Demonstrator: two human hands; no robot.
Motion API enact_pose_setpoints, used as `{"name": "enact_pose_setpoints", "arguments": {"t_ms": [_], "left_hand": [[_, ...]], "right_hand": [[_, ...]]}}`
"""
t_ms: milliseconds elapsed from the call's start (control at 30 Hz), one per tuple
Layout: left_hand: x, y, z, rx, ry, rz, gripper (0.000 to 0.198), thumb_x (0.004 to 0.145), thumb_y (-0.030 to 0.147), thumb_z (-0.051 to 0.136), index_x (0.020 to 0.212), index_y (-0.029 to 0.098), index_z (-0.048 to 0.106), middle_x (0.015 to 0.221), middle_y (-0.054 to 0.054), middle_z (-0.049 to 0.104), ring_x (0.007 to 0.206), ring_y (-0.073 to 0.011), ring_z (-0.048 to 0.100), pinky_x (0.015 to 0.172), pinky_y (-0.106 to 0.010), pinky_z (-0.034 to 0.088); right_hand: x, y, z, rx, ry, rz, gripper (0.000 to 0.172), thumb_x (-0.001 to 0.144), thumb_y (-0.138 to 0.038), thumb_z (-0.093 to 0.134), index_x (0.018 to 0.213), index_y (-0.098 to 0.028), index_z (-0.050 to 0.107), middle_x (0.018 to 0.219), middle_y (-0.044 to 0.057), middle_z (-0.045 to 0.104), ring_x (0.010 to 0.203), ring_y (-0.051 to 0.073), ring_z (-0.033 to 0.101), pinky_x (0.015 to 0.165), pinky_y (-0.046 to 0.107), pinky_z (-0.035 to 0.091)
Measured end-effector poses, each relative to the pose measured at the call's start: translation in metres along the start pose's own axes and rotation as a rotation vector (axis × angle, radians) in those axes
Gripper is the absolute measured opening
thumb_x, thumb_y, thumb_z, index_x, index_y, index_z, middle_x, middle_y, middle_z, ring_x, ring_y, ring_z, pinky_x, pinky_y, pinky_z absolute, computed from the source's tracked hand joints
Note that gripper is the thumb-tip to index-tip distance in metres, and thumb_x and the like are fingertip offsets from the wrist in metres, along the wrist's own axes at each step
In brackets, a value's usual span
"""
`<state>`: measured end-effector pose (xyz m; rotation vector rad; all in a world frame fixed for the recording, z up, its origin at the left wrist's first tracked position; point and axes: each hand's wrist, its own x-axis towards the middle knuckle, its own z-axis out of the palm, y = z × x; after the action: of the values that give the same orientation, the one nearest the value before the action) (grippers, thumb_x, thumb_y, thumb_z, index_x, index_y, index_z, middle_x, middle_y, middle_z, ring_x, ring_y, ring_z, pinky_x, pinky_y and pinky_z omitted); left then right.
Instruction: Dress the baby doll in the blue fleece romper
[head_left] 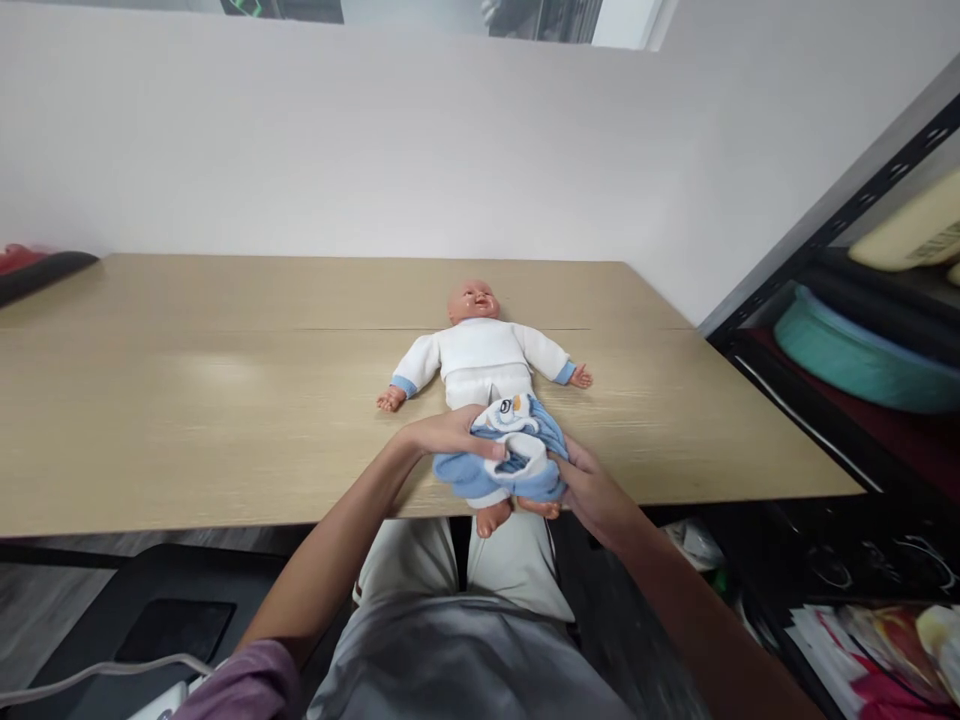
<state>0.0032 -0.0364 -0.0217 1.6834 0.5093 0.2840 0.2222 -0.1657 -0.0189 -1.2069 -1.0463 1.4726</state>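
A baby doll (484, 345) lies on its back on the table, head toward the wall, arms spread. It wears a white long-sleeved top with blue cuffs and white trousers. Over its legs, a bunched blue and white baby garment (517, 440) with a printed animal face is held between both hands. My left hand (454, 435) grips it from the left, thumb on top near the white-edged opening. From the right, my right hand (589, 487) holds its other side, the fingers partly hidden by the cloth. The doll's bare feet (493, 518) show below the garment at the table's front edge.
The wooden table (225, 420) runs along a white wall (337, 150). At right stands a black shelf rack (795, 400) with a teal item (862, 350) and plastic packets below. A black chair (150, 590) with a dark phone-like slab is at lower left.
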Motion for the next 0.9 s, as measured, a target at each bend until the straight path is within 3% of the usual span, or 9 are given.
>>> {"name": "enact_pose_setpoints", "arguments": {"t_ms": [100, 167, 233, 400, 567, 633, 733, 900], "left_hand": [[0.001, 0.006, 0.007, 0.043, -0.054, -0.01, 0.048, 0.081, 0.053, 0.087, 0.108, 0.015, 0.076, 0.099, -0.004, 0.079, 0.091, -0.0228, 0.072, 0.088, -0.033, 0.058], [0.002, 0.009, 0.014, 0.097, -0.023, 0.016, 0.04, 0.082, 0.043, 0.083, 0.109, 0.015, 0.075, 0.101, -0.004, 0.079, 0.094, -0.0233, 0.072, 0.088, -0.033, 0.058], [0.002, 0.013, 0.024, 0.193, 0.002, 0.056, 0.041, 0.08, 0.035, 0.081, 0.115, 0.016, 0.073, 0.109, -0.005, 0.08, 0.1, -0.0258, 0.073, 0.088, -0.034, 0.058], [0.009, 0.024, 0.051, 0.65, 0.142, -0.02, 0.036, 0.085, 0.031, 0.076, 0.117, 0.018, 0.07, 0.105, -0.01, 0.081, 0.095, -0.0314, 0.077, 0.081, -0.037, 0.056], [0.017, 0.026, 0.07, 0.948, 0.196, -0.137, 0.04, 0.09, 0.035, 0.072, 0.126, 0.018, 0.064, 0.102, -0.015, 0.082, 0.096, -0.038, 0.079, 0.083, -0.041, 0.053], [0.018, 0.025, 0.074, 1.003, 0.19, -0.137, 0.04, 0.092, 0.036, 0.07, 0.127, 0.019, 0.061, 0.104, -0.014, 0.082, 0.1, -0.0384, 0.079, 0.087, -0.043, 0.052], [0.017, 0.022, 0.077, 1.023, 0.186, -0.092, 0.04, 0.094, 0.039, 0.07, 0.127, 0.022, 0.057, 0.109, -0.012, 0.081, 0.107, -0.038, 0.078, 0.092, -0.043, 0.051], [0.015, 0.015, 0.069, 0.927, 0.192, -0.065, 0.038, 0.092, 0.039, 0.07, 0.122, 0.019, 0.056, 0.104, -0.01, 0.078, 0.099, -0.035, 0.076, 0.087, -0.041, 0.052]], "right_hand": [[-0.012, 0.006, 0.004, 0.007, 0.039, 0.083, 0.066, 0.086, -0.069, 0.084, 0.136, -0.027, 0.076, 0.115, 0.009, 0.084, 0.103, 0.033, 0.079, 0.087, 0.046, 0.066], [-0.021, 0.013, 0.005, -0.032, 0.073, 0.035, 0.066, 0.085, -0.064, 0.088, 0.137, -0.027, 0.075, 0.132, 0.01, 0.081, 0.123, 0.036, 0.075, 0.106, 0.05, 0.061], [-0.029, 0.023, 0.005, -0.103, 0.143, -0.032, 0.065, 0.083, -0.057, 0.09, 0.137, -0.026, 0.073, 0.137, 0.011, 0.08, 0.129, 0.036, 0.073, 0.113, 0.053, 0.058], [-0.042, 0.053, 0.001, -0.325, 0.439, -0.141, 0.053, 0.083, -0.044, 0.082, 0.129, -0.023, 0.067, 0.127, 0.015, 0.081, 0.118, 0.037, 0.078, 0.104, 0.053, 0.063], [-0.044, 0.08, 0.0, -0.171, 0.65, -0.163, 0.068, 0.082, -0.043, 0.077, 0.142, -0.021, 0.054, 0.119, 0.016, 0.082, 0.104, 0.035, 0.081, 0.088, 0.048, 0.068], [-0.043, 0.09, -0.002, -0.099, 0.672, -0.131, 0.065, 0.081, -0.045, 0.075, 0.139, -0.019, 0.06, 0.115, 0.015, 0.083, 0.103, 0.035, 0.081, 0.083, 0.046, 0.068], [-0.045, 0.099, -0.002, -0.105, 0.648, -0.06, 0.048, 0.083, -0.05, 0.069, 0.119, -0.019, 0.075, 0.099, 0.011, 0.085, 0.094, 0.036, 0.081, 0.078, 0.046, 0.068], [-0.047, 0.095, 0.006, -0.191, 0.572, -0.145, 0.045, 0.091, -0.053, 0.062, 0.11, -0.018, 0.083, 0.105, 0.013, 0.086, 0.11, 0.04, 0.079, 0.094, 0.048, 0.066]]}}
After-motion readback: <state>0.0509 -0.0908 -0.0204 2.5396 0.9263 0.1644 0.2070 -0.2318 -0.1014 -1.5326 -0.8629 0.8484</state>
